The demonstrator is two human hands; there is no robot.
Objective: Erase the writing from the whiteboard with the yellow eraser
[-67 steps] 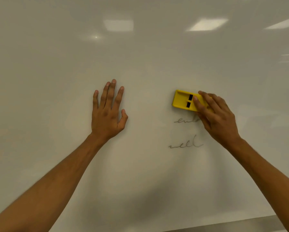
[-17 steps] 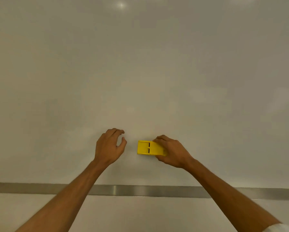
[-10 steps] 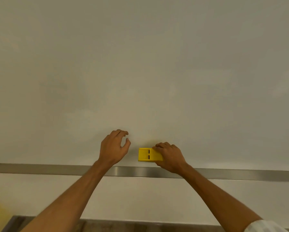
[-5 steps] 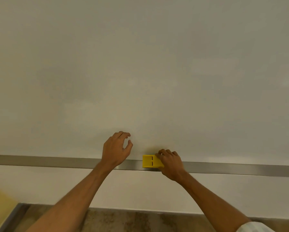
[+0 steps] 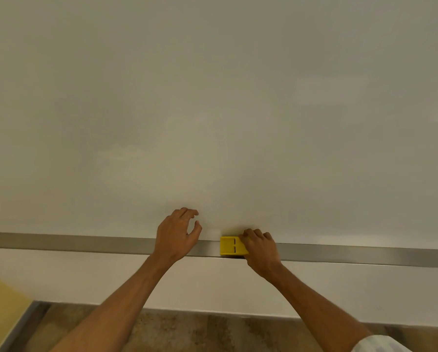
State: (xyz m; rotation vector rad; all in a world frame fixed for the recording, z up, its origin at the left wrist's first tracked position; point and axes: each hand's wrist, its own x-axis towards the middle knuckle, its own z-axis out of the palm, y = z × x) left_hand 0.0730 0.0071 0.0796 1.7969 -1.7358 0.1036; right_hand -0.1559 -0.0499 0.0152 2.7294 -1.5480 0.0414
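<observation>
Currently: parking yellow eraser (image 5: 231,245) on metal ledge (image 5: 86,243) under whiteboard (image 5: 212,110).

Resting lengthwise against the ledge at the board's lower edge, felt side seemingly facing the board; being steadied there by right hand (image 5: 261,250), grip narrow, fingers curled over the eraser's right end, probably seating it before letting go. Hovering just beside it on the left: left hand (image 5: 177,235), grip loosely curled and holding nothing, fingertips near the board, seemingly for balance. Showing no writing anywhere on the visible board, so erasing judged complete. Bearing no readable brand or label; only two short dark slots on the eraser's yellow back. Lying below: pale wall, brown floor (image 5: 187,331).
</observation>
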